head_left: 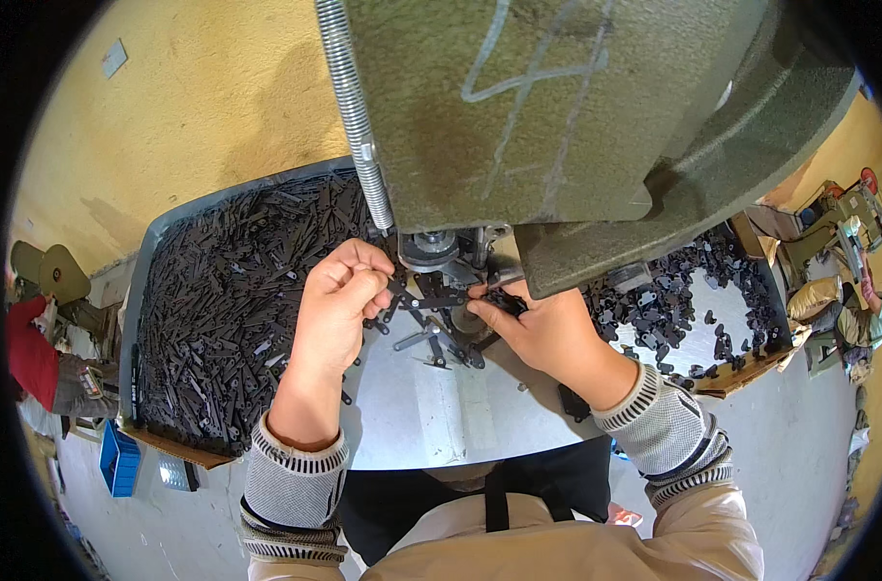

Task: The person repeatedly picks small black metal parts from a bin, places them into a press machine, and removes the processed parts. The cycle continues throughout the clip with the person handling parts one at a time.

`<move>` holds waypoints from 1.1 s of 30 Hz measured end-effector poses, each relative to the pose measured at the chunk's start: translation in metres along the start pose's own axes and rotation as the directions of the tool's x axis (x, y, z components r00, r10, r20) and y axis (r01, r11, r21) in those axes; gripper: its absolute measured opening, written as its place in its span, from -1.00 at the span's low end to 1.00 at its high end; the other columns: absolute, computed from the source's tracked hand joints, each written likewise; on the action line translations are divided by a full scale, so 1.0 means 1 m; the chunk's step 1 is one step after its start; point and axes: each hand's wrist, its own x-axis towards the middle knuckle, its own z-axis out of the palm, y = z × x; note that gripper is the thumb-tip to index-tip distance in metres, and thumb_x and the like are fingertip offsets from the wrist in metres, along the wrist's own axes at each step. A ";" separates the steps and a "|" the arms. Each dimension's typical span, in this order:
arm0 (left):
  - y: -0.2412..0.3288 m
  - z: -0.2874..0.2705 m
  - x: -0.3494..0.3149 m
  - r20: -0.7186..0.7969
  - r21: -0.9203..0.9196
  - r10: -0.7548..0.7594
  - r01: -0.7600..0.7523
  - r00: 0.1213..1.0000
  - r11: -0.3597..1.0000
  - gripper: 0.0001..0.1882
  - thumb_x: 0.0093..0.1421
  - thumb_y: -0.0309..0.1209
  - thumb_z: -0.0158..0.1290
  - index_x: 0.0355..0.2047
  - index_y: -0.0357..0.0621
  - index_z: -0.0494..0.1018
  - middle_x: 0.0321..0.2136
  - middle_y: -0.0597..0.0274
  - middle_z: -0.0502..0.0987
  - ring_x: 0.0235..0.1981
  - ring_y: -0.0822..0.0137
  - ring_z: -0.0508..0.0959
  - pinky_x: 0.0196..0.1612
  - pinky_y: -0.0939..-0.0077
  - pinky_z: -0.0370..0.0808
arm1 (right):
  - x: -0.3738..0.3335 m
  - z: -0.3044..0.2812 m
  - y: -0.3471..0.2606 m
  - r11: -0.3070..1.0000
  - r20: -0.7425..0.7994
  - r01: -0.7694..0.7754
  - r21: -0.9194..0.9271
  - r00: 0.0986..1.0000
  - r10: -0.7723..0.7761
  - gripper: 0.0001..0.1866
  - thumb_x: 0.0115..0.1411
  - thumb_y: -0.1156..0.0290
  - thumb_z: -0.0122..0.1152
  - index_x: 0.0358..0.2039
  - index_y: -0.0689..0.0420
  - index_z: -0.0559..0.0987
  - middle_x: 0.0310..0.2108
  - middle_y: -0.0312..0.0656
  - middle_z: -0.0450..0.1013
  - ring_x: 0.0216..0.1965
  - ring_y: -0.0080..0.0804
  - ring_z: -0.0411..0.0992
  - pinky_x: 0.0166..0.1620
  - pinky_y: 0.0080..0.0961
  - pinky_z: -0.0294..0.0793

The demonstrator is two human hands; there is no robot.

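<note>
Under the head of a green riveting-type machine [518, 126], both of my hands are at work. My left hand [342, 300] is closed, its thumb and fingers pinching the end of a dark flat metal strip [400, 292]. My right hand [547, 334] lies right of the machine's tool [429, 250], thumb and forefinger closed around small dark metal plates [504, 301]; part of its grip is hidden by the machine. Several joined dark strips [431, 341] lie loose on the metal tabletop [431, 416] between my hands.
To the left stands a large tray [148, 261] heaped with dark strips. On the right, a cardboard-edged tray [746, 380] holds small dark plates. A long coil spring [352, 107] hangs at the machine's left. A blue crate [119, 463] is on the floor; other people sit at both sides.
</note>
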 end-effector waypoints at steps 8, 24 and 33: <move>-0.008 0.006 0.000 0.038 0.079 -0.047 0.044 0.998 0.996 -0.91 0.14 -0.58 -0.01 -0.34 -0.27 0.47 -0.53 0.34 0.46 -0.53 0.54 0.45 -0.48 0.68 0.33 | -0.004 0.000 0.013 0.909 -0.055 -0.155 0.386 0.980 0.190 -0.74 0.15 0.24 0.31 -0.22 0.12 0.61 -0.41 -0.18 0.56 -0.49 -0.38 0.49 -0.37 -0.45 0.47; -0.004 -0.042 0.012 0.016 0.909 0.373 -0.169 0.928 0.382 -0.82 0.02 -0.57 0.17 -0.31 -0.19 0.59 -0.33 0.11 0.54 -0.27 0.12 0.54 -0.18 0.35 0.49 | -0.004 -0.028 0.011 0.254 0.417 -0.549 0.796 0.802 0.428 -0.91 0.16 0.58 0.04 -0.41 0.29 0.52 -0.50 -0.09 0.48 -0.69 -0.60 0.23 -0.70 -0.69 0.09; -0.021 -0.041 0.028 0.058 0.943 0.317 -0.156 0.947 0.294 -0.91 0.05 -0.52 0.16 -0.41 -0.26 0.54 -0.35 0.04 0.51 -0.21 0.06 0.53 -0.13 0.27 0.47 | -0.005 -0.026 0.008 0.299 0.429 -0.564 0.769 0.803 0.413 -0.91 0.11 0.55 0.19 -0.35 0.27 0.52 -0.55 -0.19 0.45 -0.66 -0.61 0.27 -0.69 -0.70 0.11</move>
